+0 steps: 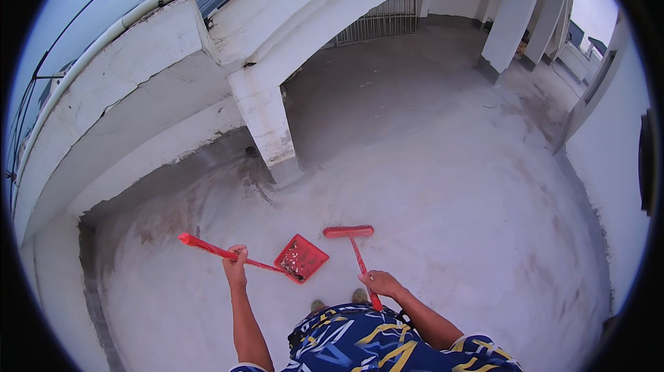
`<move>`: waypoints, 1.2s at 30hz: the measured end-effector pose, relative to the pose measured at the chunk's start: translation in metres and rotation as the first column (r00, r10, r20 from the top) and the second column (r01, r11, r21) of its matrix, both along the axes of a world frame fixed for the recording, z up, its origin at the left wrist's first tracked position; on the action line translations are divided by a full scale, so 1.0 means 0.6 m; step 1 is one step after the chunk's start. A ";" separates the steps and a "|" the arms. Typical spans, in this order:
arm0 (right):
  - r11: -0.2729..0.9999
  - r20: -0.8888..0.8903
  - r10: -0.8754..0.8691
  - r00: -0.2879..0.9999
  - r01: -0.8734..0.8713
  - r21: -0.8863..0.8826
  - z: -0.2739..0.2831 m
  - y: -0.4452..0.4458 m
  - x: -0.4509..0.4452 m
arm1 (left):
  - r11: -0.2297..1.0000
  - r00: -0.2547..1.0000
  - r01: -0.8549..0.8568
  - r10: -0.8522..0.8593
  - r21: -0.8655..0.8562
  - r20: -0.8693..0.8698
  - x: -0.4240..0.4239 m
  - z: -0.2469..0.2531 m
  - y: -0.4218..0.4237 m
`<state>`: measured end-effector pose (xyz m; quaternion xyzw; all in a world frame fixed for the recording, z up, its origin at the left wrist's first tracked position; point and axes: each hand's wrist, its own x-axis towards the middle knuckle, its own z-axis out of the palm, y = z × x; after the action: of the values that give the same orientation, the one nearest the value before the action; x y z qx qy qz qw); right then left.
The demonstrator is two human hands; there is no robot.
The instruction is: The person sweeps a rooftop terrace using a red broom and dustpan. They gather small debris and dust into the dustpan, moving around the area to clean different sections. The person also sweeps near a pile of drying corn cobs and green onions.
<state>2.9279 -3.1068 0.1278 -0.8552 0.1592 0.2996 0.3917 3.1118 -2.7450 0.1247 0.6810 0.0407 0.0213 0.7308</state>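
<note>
My left hand (237, 262) grips the long red handle (207, 246) of a dustpan, its top end pointing out to the left. At the handle's lower end the red dustpan (310, 260) holds pale chips and dark debris, gathered mostly towards its handle side. My right hand (381, 284) is closed around the red handle (358, 254) of a push broom. The broom's wide red head (348, 231) lies to the right of the dustpan, apart from it, bristles facing away from me.
Pale concrete floor (441, 206) with brown stains spreads around me. A white pillar (267, 123) stands ahead left, near a dark drain hole (251, 151). Low white walls (607, 175) bound the right side. Farther off are a metal gate (378, 18) and more pillars (511, 19).
</note>
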 end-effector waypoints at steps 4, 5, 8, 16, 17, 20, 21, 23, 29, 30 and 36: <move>0.999 0.169 -0.047 0.985 0.049 -0.010 -0.021 -0.018 -0.004 | 0.980 0.996 -0.089 0.093 0.179 -0.012 -0.027 -0.012 0.005; 0.998 0.170 -0.060 0.984 0.062 -0.004 -0.035 -0.031 -0.008 | 0.973 0.996 -0.082 0.086 0.216 -0.010 -0.031 -0.014 -0.002; 1.000 0.173 -0.009 0.985 0.007 0.013 -0.038 -0.060 -0.006 | 0.960 0.988 -0.153 0.141 0.233 0.066 -0.040 -0.021 -0.019; 0.763 0.449 -0.282 0.848 -0.085 0.640 0.274 -0.113 0.070 | 0.939 0.962 -0.272 0.258 0.209 0.094 -0.009 -0.026 -0.041; 0.675 0.570 -0.294 0.767 -0.255 0.692 0.338 -0.107 0.073 | 0.941 0.962 -0.268 0.252 0.206 0.100 -0.006 -0.025 -0.033; 0.407 0.807 -0.369 0.461 -0.700 0.586 0.492 -0.088 0.057 | 0.936 0.957 -0.288 0.276 0.204 0.086 -0.011 -0.037 -0.007; 0.295 0.822 -0.438 0.364 -0.805 0.514 0.530 -0.080 0.029 | 0.941 0.962 -0.271 0.258 0.202 0.090 -0.004 -0.043 -0.023; 0.140 0.851 -0.491 0.187 -0.947 0.289 0.564 -0.079 -0.002 | 0.931 0.955 -0.296 0.280 0.214 0.101 -0.001 -0.043 -0.014; 0.298 0.889 -0.455 0.047 -0.933 0.202 0.620 -0.061 -0.049 | 0.942 0.963 -0.266 0.249 0.205 0.105 0.000 -0.044 -0.035; 0.302 0.886 -0.460 0.064 -0.926 0.224 0.619 -0.060 -0.052 | 0.940 0.961 -0.274 0.258 0.202 0.103 -0.001 -0.041 -0.035; 0.308 0.893 -0.446 0.060 -0.926 0.216 0.622 -0.064 -0.052 | 0.942 0.957 -0.282 0.264 0.183 0.118 -0.012 -0.040 -0.046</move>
<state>2.8967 -3.1451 0.5011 -0.4430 -0.5412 -0.2196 0.6802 3.1045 -2.7725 0.1006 0.7364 0.0988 0.1577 0.6504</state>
